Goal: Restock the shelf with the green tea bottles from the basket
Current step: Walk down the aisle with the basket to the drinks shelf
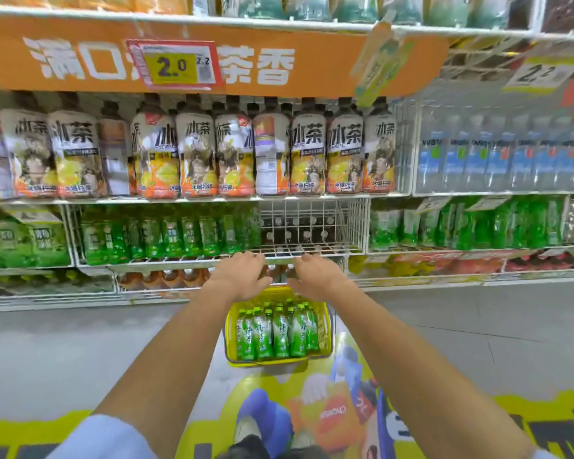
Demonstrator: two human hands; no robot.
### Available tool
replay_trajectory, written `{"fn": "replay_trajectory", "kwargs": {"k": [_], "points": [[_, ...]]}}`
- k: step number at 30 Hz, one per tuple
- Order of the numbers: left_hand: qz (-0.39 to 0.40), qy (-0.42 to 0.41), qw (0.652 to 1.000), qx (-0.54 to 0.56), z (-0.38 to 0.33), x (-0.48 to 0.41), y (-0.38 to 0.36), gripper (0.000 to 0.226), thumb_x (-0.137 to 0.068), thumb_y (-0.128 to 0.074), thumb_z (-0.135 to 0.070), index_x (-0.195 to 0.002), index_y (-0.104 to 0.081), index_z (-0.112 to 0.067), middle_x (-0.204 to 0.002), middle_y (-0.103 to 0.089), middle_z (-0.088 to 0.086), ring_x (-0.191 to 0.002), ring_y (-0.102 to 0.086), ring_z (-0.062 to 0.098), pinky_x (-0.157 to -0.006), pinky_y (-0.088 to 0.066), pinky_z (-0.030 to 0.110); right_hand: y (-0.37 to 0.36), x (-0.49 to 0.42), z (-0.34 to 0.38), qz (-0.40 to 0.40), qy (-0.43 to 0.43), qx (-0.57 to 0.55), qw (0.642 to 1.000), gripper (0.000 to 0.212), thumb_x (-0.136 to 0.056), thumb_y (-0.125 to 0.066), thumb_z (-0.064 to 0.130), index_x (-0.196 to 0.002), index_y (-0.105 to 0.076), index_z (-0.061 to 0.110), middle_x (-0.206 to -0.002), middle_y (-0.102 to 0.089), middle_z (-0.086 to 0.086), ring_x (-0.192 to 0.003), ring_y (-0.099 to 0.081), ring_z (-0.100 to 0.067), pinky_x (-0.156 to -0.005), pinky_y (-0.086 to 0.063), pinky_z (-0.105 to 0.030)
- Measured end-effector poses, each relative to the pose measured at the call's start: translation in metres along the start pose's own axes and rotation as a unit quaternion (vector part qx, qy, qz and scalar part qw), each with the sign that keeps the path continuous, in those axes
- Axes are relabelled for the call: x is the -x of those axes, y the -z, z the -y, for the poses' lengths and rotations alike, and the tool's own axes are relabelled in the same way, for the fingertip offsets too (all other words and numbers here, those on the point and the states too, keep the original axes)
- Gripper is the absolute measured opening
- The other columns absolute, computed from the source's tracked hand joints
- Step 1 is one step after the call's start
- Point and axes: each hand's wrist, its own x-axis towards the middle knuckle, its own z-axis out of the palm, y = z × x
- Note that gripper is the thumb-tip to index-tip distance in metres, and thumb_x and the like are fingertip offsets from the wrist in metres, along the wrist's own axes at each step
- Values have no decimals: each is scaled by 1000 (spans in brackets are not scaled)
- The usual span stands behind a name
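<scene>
Two bare hands, left hand (pixel 242 274) and right hand (pixel 315 276), reached palm-down, fingers loosely spread, holding nothing, near the white wire shelf (pixel 312 250) edge. Green tea bottles (pixel 277 332) stood upright in the yellow plastic basket (pixel 327 321) on the floor below.

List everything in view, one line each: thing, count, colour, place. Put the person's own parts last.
green tea bottles: about ten, green, in the basket on the floor
basket: one, yellow, on the floor below the hands
wire shelf bay: one, white, middle shelf, right part bare
shelved green bottles: a row, green, left part of that bay
iced tea bottles: a row, beige and orange labels, shelf above
water bottles: a row, clear with blue labels, upper right
price tag: one, yellow and red, on the orange banner
floor sticker: one, yellow-green, underfoot
left hand: at the shelf's front edge, empty
right hand: beside it, empty
</scene>
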Motion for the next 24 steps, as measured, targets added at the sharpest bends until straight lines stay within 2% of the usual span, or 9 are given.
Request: {"fn": "replay_trajectory", "kwargs": {"k": [5, 8, 11, 16, 21, 24], "points": [[13, 25, 999, 20, 25, -61, -97, 63, -99, -46, -54, -146, -42, -10, -145, -51, 14, -133, -49, 33, -102, -45, 46, -100, -73, -16, 3, 14, 4, 1000, 57, -102, -46, 48, -144, -44, 9, -142, -50, -15, -132, -46, -35, -98, -47, -50], [22, 35, 999, 27, 42, -108, -180, 60, -100, -46, -53, -142, -44, -11, -140, -52, 15, -130, -50, 34, -100, -46, 47, -186, -126, -33, 9, 11, 2, 1000, 56, -103, -46, 48, -142, -44, 7, -141, -50, -17, -131, -46, -36, -98, -44, -48], [46, 44, 997, 30, 63, -153, -271, 63, -100, -45, -54, -146, -41, -12, -144, -52, 15, -132, -50, 34, -101, -47, 49, -277, -178, -52, 20, -12, -23, 999, 53, -103, -44, 46, -139, -48, 7, -142, -50, -18, -135, -45, -37, -101, -44, -48], [76, 59, 994, 50, 89, -212, -406, 54, -99, -47, -52, -130, -50, -9, -137, -56, 17, -127, -52, 35, -98, -47, 45, -404, -241, -71, 17, -50, -41, 998, 52, -103, -40, 45, -137, -48, 6, -141, -49, -20, -137, -41, -37, -106, -43, -50], [76, 106, 989, 76, 95, -250, -482, 49, -98, -43, -49, -128, -52, -11, -135, -55, 16, -126, -53, 36, -97, -47, 47, -469, -279, -81, 30, -64, -32, 997, 46, -104, -38, 38, -136, -51, 7, -138, -51, -16, -134, -44, -34, -103, -43, -47], [68, 136, 982, 109, 91, -266, -507, 45, -98, -47, -49, -119, -57, -11, -130, -58, 16, -121, -56, 35, -93, -47, 42, -488, -298, -83, 22, -65, -34, 997, 48, -103, -45, 39, -132, -55, 3, -134, -55, -17, -130, -48, -35, -103, -43, -44]]}}
